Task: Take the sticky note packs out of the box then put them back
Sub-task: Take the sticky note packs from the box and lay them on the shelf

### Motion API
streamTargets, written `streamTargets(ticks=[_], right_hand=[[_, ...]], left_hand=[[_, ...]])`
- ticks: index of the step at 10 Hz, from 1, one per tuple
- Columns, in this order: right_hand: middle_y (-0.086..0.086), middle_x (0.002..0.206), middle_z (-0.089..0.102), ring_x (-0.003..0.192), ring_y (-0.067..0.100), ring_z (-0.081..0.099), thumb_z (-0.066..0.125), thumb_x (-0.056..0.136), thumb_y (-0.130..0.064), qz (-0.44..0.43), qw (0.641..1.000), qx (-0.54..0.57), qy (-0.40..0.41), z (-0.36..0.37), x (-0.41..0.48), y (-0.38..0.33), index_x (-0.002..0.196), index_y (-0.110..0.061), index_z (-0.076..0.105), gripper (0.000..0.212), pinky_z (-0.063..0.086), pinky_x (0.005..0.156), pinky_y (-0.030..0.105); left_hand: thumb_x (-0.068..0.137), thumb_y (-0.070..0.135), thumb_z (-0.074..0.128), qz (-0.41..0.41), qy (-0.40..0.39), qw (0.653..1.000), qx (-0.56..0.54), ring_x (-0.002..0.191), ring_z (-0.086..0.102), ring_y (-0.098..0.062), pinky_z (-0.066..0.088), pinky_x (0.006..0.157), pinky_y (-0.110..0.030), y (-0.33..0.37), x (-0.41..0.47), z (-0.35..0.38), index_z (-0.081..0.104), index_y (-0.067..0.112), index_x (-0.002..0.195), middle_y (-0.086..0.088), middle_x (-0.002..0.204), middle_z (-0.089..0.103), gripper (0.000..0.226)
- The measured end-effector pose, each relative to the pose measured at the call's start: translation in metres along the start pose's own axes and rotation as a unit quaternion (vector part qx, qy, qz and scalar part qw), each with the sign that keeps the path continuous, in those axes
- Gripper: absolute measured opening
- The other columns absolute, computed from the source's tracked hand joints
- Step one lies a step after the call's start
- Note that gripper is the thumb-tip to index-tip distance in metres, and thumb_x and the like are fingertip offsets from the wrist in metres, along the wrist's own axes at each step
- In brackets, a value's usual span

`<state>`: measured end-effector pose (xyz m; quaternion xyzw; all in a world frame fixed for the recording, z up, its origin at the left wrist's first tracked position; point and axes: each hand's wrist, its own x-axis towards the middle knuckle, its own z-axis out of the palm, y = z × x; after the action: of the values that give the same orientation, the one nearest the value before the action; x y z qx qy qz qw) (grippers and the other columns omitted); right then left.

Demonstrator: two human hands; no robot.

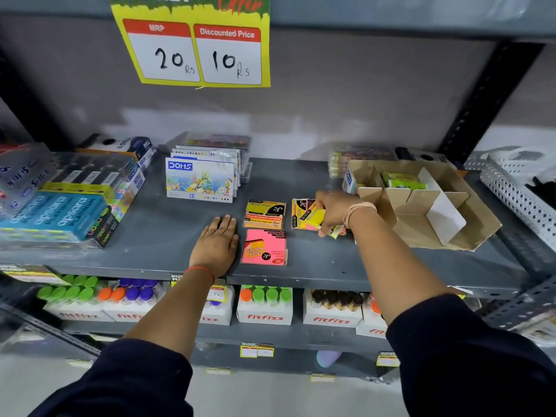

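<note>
Right hand [334, 213] clamps yellow packs [313, 218] just left of the box [469, 206], nearer it than the left hand [216, 245], flat and empty beside the pink pack [264, 246].

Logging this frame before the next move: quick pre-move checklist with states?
1. Right hand has a grip on the yellow sticky note pack: ok, fingers closed around it.
2. Left hand out of the way: ok, flat on the shelf, holding nothing.
3. Cardboard box open with free compartments: ok, the near ones are empty.
4. Box fully emptied: not ok, a green pack sits in a rear compartment.
5. Pink pack and orange stack lie flat on the shelf: ok.
6. Number of packs under the right hand: cannot tell.
</note>
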<state>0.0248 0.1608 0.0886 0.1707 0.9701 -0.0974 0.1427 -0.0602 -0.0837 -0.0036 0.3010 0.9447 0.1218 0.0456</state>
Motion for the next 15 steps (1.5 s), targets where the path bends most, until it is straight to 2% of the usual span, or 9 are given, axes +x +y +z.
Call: streamTargets(ticks=[1,2,4,6,8,10,11,12,15], right_hand=[[0.008,0.11,0.058,0.09,0.021,0.053,0.081,0.064,-0.019,-0.029,0.978,0.201,0.047,-0.009,0.001,0.003,0.1,-0.016,0.054,0.045,0.045,0.074,0.029],[0.006,0.093,0.061,0.08,0.017,0.059,0.079,0.068,-0.027,-0.051,0.901,0.431,0.02,-0.021,-0.007,0.001,0.091,-0.02,0.057,0.033,0.048,0.077,0.031],[0.006,0.077,0.056,0.072,0.023,0.058,0.07,0.07,-0.051,0.024,0.974,0.169,-0.15,-0.017,-0.033,-0.018,0.088,-0.013,0.063,0.043,0.048,0.064,0.028],[0.01,0.133,0.054,0.115,0.027,0.053,0.065,0.075,-0.053,0.07,0.992,0.079,-0.067,0.022,-0.041,-0.034,0.127,-0.008,0.051,0.069,0.041,0.079,0.029],[0.012,0.119,0.062,0.11,0.028,0.056,0.058,0.079,-0.058,0.056,0.998,0.015,-0.019,0.033,-0.038,-0.036,0.116,-0.005,0.056,0.065,0.045,0.083,0.031],[0.01,0.103,0.064,0.09,0.024,0.057,0.068,0.079,-0.037,0.022,0.999,-0.007,0.041,0.002,-0.031,-0.024,0.106,-0.003,0.061,0.044,0.044,0.076,0.03],[0.014,0.139,0.049,0.118,0.029,0.053,0.073,0.076,-0.013,-0.012,0.999,-0.022,0.026,-0.022,-0.014,-0.012,0.137,-0.011,0.04,0.07,0.045,0.095,0.035],[0.011,0.143,0.046,0.119,0.03,0.053,0.068,0.078,-0.002,-0.018,0.994,-0.094,-0.043,-0.02,0.002,-0.003,0.144,-0.017,0.028,0.079,0.047,0.092,0.034],[0.013,0.119,0.059,0.095,0.027,0.059,0.075,0.067,-0.009,-0.023,0.998,-0.023,-0.045,-0.008,0.017,0.01,0.13,-0.013,0.043,0.07,0.049,0.072,0.03]], left_hand=[[0.099,0.024,0.025,0.001,0.003,1.0,0.0,0.146,0.01,-0.021,0.01,0.12,-0.034,0.0,0.0,0.0,0.016,0.012,0.145,-0.005,0.157,0.016,0.049],[0.099,0.024,0.025,0.0,0.002,1.0,0.001,0.146,0.01,-0.021,0.01,0.12,-0.034,0.0,-0.001,0.0,0.016,0.012,0.145,-0.004,0.157,0.016,0.049],[0.099,0.024,0.025,-0.002,0.0,1.0,-0.006,0.146,0.008,-0.02,0.009,0.12,-0.033,0.0,0.0,-0.001,0.015,0.013,0.145,-0.004,0.157,0.015,0.049],[0.099,0.024,0.023,-0.007,-0.011,1.0,0.009,0.146,0.008,-0.021,0.01,0.12,-0.035,0.003,-0.001,-0.002,0.014,0.011,0.146,-0.005,0.158,0.014,0.049],[0.099,0.023,0.023,-0.008,-0.013,1.0,0.014,0.146,0.007,-0.022,0.009,0.12,-0.035,0.004,-0.001,-0.003,0.013,0.011,0.146,-0.006,0.158,0.013,0.05],[0.099,0.024,0.024,-0.005,-0.007,1.0,0.007,0.146,0.008,-0.021,0.009,0.12,-0.035,0.003,-0.002,-0.002,0.014,0.013,0.146,-0.003,0.157,0.015,0.049],[0.099,0.024,0.025,-0.004,-0.007,1.0,0.004,0.146,0.009,-0.022,0.01,0.12,-0.035,0.003,-0.002,-0.002,0.015,0.014,0.146,-0.001,0.157,0.016,0.049],[0.099,0.024,0.025,-0.003,-0.005,1.0,0.008,0.146,0.01,-0.022,0.011,0.12,-0.035,0.003,-0.001,-0.002,0.016,0.013,0.146,-0.002,0.157,0.017,0.049],[0.099,0.024,0.024,-0.002,-0.006,1.0,0.007,0.146,0.01,-0.021,0.011,0.12,-0.035,0.002,-0.002,-0.003,0.017,0.014,0.145,-0.002,0.157,0.018,0.049]])
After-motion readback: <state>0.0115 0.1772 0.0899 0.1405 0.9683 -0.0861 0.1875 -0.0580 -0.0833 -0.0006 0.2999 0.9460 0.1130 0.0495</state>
